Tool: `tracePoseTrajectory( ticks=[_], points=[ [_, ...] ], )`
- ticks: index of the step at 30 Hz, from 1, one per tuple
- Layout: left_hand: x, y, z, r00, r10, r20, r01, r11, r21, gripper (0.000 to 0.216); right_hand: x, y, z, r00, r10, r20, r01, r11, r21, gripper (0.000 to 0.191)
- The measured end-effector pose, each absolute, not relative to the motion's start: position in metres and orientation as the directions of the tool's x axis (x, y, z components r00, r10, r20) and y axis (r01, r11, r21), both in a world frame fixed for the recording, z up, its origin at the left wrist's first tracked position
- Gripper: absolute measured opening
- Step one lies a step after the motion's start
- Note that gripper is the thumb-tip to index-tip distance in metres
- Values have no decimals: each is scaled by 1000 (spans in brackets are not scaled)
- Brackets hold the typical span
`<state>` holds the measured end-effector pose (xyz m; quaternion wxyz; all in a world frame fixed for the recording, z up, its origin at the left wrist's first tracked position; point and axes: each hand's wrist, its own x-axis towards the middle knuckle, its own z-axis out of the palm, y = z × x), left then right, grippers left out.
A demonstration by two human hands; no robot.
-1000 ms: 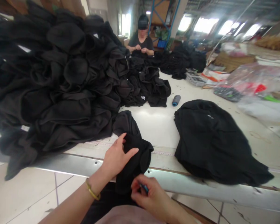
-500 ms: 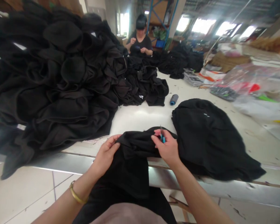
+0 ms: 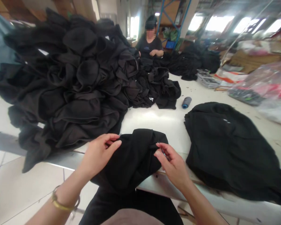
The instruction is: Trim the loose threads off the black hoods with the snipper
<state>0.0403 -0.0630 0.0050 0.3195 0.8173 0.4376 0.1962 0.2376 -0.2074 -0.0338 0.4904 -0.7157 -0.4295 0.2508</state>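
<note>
A black garment (image 3: 133, 156) hangs over the near edge of the white table (image 3: 159, 120) and down toward my lap. My left hand (image 3: 99, 153) pinches its left edge with closed fingers. My right hand (image 3: 172, 164) grips the garment's right edge and also holds a small thread snipper (image 3: 161, 148), of which only the thin tip shows above the fingers.
A big heap of black garments (image 3: 72, 81) fills the table's left side. A folded black stack (image 3: 224, 147) lies at the right. A blue thread spool (image 3: 186, 102) lies further back. Another person (image 3: 151, 47) sits at the far end with more black cloth. Plastic bags (image 3: 259, 87) sit far right.
Both hands came up from the table edge and spread the black garment between them. The right hand lowered slightly since half a second ago. The camera view shifted left.
</note>
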Motion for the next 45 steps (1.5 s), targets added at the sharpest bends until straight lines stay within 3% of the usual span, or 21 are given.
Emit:
tracePoseTrajectory(
  ticks=[3, 5, 8, 11, 14, 19, 26, 35, 45],
  points=[
    [68, -57, -6, 603, 791, 107, 667, -573, 475, 29, 227, -192, -34, 458, 887, 60, 414, -154, -897, 34],
    [80, -57, -13, 640, 761, 107, 654, -613, 443, 23, 228, -186, -39, 447, 893, 56, 475, -184, -860, 33],
    [86, -62, -21, 617, 777, 123, 566, -547, 617, 20, 233, -186, -44, 441, 897, 32, 499, -215, -839, 31],
    [83, -70, -23, 511, 859, 39, 497, -332, 802, 24, 236, -191, -33, 438, 899, 27, 457, -197, -867, 32],
    [82, -78, -25, 470, 882, -25, 506, -247, 826, 28, 233, -193, -14, 408, 912, 34, 479, -182, -859, 34],
    [84, -90, -32, 400, 895, 195, 531, -400, 747, 24, 224, -184, 2, 264, 964, 39, 636, -144, -758, 28],
    [84, -97, -42, 444, 731, 518, 482, -683, 549, 14, 225, -175, 7, 193, 980, 58, 775, -116, -621, 25],
    [81, -99, -49, 538, 585, 607, 513, -799, 315, 15, 232, -168, 13, 127, 991, 33, 823, -87, -561, 20],
    [79, -98, -51, 553, 573, 605, 513, -806, 294, 15, 238, -168, 15, 101, 995, 3, 827, -83, -557, 20]
  ],
)
